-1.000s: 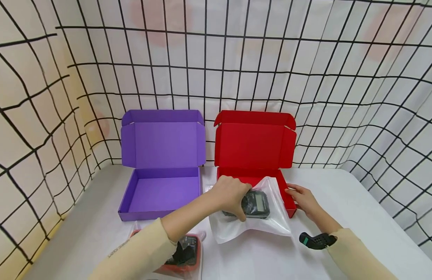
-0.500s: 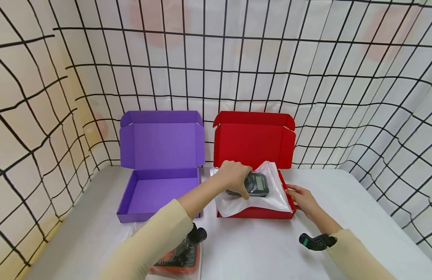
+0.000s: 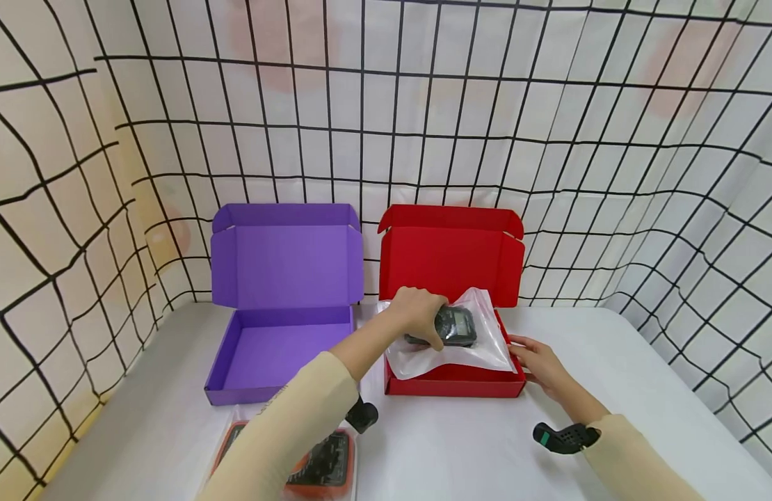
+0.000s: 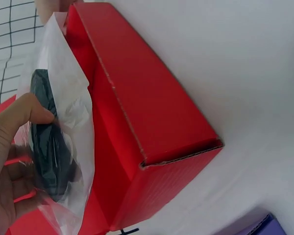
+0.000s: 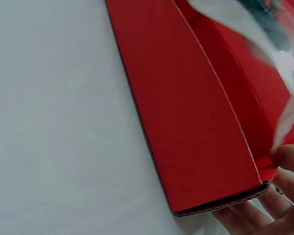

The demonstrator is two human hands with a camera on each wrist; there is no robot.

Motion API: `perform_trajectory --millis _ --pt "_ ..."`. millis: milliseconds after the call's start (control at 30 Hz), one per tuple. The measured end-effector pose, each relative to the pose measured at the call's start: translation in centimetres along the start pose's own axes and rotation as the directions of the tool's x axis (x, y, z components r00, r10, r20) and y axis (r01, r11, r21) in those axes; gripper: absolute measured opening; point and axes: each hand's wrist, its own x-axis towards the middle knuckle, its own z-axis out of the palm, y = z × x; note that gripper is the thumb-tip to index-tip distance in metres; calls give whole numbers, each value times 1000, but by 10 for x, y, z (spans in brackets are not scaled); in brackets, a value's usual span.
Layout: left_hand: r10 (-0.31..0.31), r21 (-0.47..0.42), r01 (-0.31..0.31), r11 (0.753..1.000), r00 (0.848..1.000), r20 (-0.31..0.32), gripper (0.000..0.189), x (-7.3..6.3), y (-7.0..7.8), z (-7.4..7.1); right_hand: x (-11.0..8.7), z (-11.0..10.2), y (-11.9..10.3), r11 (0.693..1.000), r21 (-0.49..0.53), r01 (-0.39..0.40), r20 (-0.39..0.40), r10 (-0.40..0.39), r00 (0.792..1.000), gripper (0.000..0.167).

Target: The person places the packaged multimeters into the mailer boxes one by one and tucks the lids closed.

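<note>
My left hand (image 3: 417, 318) grips a dark multimeter (image 3: 459, 327) sealed in a clear and white plastic bag (image 3: 483, 356), thumb on its near side. Bag and meter are over the open red box (image 3: 451, 387), tilted, the bag's edge spreading over the right part of the opening. In the left wrist view the box floor shows below the bag. My right hand (image 3: 545, 367) pinches the box's right wall, thumb (image 5: 288, 156) at the inner side of the rim and fingers outside. Part of the meter is hidden behind my left hand.
Left of the red box stands an open purple box (image 3: 267, 351), its lid raised. A bagged orange-and-black multimeter (image 3: 326, 459) lies near the front, partly covered by my left sleeve (image 3: 292, 424). A black wire grid (image 3: 361, 132) lines the back and sides of the white table (image 3: 448, 452).
My left hand has carried the bagged multimeter away from me, from the red box's front edge to over its inside. My right hand stays at the right wall.
</note>
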Motion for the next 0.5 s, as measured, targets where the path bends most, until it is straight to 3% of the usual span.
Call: perform_trajectory --millis 267,500 --pt "15 49 -16 999 1000 19 67 11 1 14 0 -2 0 999 37 -24 3 24 1000 64" --pt "12 51 -16 999 997 71 72 17 2 29 -2 1 -1 998 55 -29 3 29 1000 63"
